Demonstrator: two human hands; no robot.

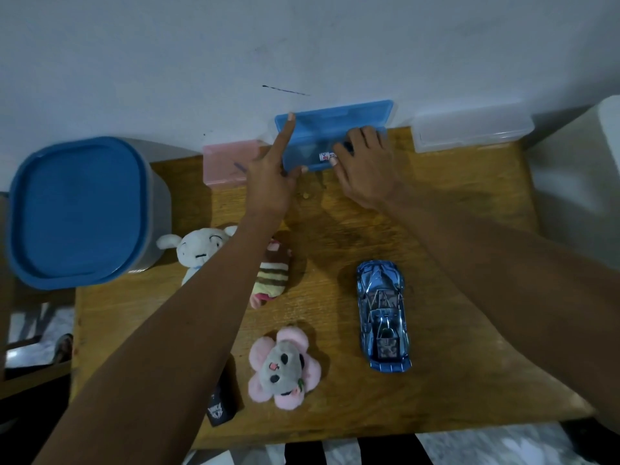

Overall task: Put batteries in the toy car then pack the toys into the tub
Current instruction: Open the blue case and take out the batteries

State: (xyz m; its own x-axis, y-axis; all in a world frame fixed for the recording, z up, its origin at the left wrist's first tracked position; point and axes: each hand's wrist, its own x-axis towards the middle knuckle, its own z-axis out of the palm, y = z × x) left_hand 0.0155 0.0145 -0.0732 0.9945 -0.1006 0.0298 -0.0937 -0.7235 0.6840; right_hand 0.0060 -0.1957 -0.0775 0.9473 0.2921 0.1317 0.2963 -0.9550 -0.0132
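At the far left, a grey plastic tub with a blue square lid is seen standing at the edge of the brown wooden tabletop, its lid on. Just right of it a white plush rabbit is laid, partly crossed by the left forearm, with a striped pink-and-brown plush toy beside it. Against the wall a translucent pink plastic case is set. The left hand is held spread, its forefinger stretched along the left end of the open blue plastic case and its thumb laid at the case's front edge. Nearer the front edge of the tabletop a grey-and-pink flower-shaped plush is placed, with a small black object at its left. The right hand is curled inside the blue case, a white-and-red battery being pinched at its fingertips. The shiny blue toy car is left on the tabletop below that hand, well apart from the tub. A clear plastic case is set against the wall at the right.
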